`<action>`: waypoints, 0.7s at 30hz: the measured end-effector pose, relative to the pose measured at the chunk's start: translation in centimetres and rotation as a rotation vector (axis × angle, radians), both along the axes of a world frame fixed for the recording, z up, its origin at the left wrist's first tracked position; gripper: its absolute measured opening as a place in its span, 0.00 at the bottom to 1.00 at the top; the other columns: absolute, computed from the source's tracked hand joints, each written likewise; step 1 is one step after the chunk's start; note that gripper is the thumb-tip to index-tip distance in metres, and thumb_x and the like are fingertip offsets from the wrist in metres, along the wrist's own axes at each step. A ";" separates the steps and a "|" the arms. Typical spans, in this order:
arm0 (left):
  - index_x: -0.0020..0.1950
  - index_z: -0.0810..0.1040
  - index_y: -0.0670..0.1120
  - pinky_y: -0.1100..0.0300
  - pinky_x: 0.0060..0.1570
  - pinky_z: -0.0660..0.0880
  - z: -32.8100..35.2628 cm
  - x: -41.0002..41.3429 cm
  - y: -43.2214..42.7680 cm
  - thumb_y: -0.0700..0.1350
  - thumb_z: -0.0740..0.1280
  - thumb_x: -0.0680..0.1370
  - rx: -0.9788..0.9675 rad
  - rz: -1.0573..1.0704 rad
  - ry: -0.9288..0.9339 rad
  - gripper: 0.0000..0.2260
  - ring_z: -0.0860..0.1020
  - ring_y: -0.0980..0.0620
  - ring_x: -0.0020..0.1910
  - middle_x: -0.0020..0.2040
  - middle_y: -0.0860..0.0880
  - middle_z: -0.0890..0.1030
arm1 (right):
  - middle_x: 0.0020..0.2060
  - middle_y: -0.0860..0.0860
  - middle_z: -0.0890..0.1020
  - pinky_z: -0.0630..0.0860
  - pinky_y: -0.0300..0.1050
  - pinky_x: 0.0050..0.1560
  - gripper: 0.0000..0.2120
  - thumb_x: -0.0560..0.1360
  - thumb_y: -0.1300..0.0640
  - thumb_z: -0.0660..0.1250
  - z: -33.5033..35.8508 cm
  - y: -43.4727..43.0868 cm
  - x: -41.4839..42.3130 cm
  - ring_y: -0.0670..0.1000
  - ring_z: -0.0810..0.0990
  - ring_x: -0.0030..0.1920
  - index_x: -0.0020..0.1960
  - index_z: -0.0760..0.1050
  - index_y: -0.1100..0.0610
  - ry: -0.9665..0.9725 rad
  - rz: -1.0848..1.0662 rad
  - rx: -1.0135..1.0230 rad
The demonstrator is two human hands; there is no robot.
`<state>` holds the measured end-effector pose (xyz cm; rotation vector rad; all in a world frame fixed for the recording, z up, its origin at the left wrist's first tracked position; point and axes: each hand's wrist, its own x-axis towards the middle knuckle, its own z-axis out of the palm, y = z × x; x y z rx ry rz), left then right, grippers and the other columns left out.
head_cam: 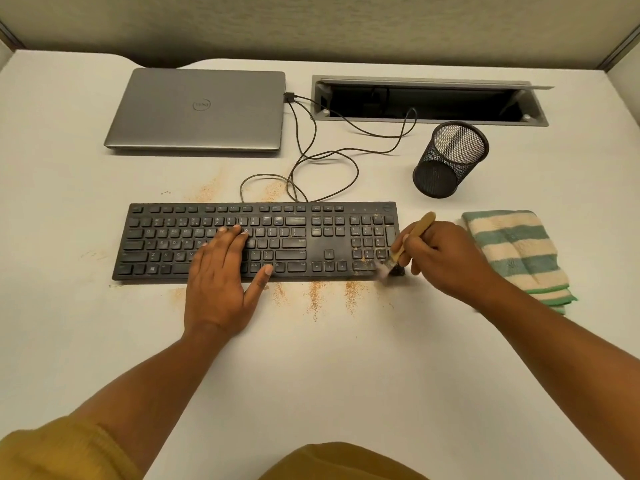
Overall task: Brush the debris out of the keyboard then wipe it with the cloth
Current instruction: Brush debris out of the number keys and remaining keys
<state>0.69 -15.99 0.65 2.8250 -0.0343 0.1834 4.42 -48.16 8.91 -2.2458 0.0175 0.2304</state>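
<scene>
We see the keyboard (298, 233) lying mid-tabletop (346, 368), our left hand (221, 271) flat and open on its keys, our right hand (446, 261) gripping the brush (419, 228) with bristles at its near right corner, debris (315, 296) strewn along its near edge, and the cloth (516, 251) folded just right of that hand.

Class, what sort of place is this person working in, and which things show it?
Probably an office cubicle: grey fabric partition walls enclose the white desk, which has a built-in cable hatch, and a closed laptop and mesh pen cup sit behind the keyboard.
</scene>
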 end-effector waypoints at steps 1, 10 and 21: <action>0.75 0.66 0.45 0.48 0.76 0.53 0.0 0.0 0.0 0.66 0.50 0.80 0.002 0.000 0.001 0.33 0.61 0.47 0.76 0.75 0.46 0.67 | 0.36 0.47 0.83 0.77 0.40 0.36 0.17 0.80 0.61 0.58 0.1 0.0 0.0 0.44 0.80 0.34 0.40 0.83 0.56 -0.023 -0.018 0.015; 0.76 0.65 0.45 0.48 0.77 0.53 0.0 0.0 -0.1 0.66 0.50 0.80 0.001 0.001 0.011 0.33 0.61 0.47 0.77 0.76 0.47 0.67 | 0.40 0.46 0.83 0.74 0.32 0.34 0.16 0.82 0.60 0.58 -0.1 0.8 0.0 0.42 0.80 0.34 0.43 0.83 0.56 -0.062 -0.031 0.112; 0.76 0.66 0.45 0.48 0.76 0.53 0.1 -0.1 0.0 0.67 0.49 0.80 -0.008 0.000 0.007 0.34 0.61 0.47 0.77 0.76 0.47 0.67 | 0.45 0.46 0.84 0.77 0.41 0.38 0.14 0.80 0.59 0.61 -0.6 2.1 -0.2 0.43 0.81 0.39 0.43 0.84 0.54 0.057 0.111 0.102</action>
